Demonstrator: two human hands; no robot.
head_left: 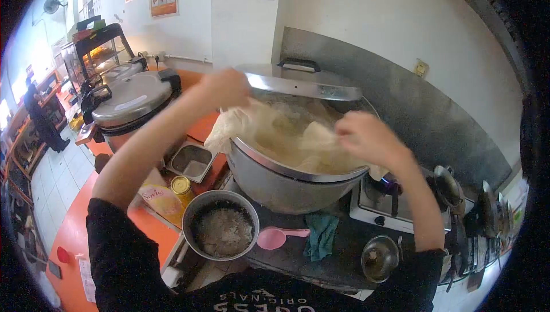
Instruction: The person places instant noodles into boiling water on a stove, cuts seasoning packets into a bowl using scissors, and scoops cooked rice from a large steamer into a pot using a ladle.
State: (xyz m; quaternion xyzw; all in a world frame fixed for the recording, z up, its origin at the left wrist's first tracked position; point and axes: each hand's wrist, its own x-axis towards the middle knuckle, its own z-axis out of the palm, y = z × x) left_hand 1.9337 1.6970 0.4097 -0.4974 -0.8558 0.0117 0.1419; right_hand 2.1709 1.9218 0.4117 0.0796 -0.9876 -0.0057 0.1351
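Observation:
A large metal pot (286, 189) stands in front of me with a pale cloth (229, 126) lining it and hanging over its rim. Steam blurs the inside, so the contents are hard to make out. Over the pot's left rim, my left hand (226, 88) is closed on the cloth's gathered edge, slightly smeared by motion. At the right side, my right hand (366, 134) pinches another part of the same cloth, raised above the rim. Behind both hands, a metal lid (298, 83) with a black handle rests tilted at the back of the pot.
A gas stove (372, 203) with a flame sits right of the pot. Nearer me are a pan with whitish residue (223, 232), a pink scoop (275, 237), a teal rag (321, 237) and a small bowl (380, 257). A lidded cooker (134, 100) stands left.

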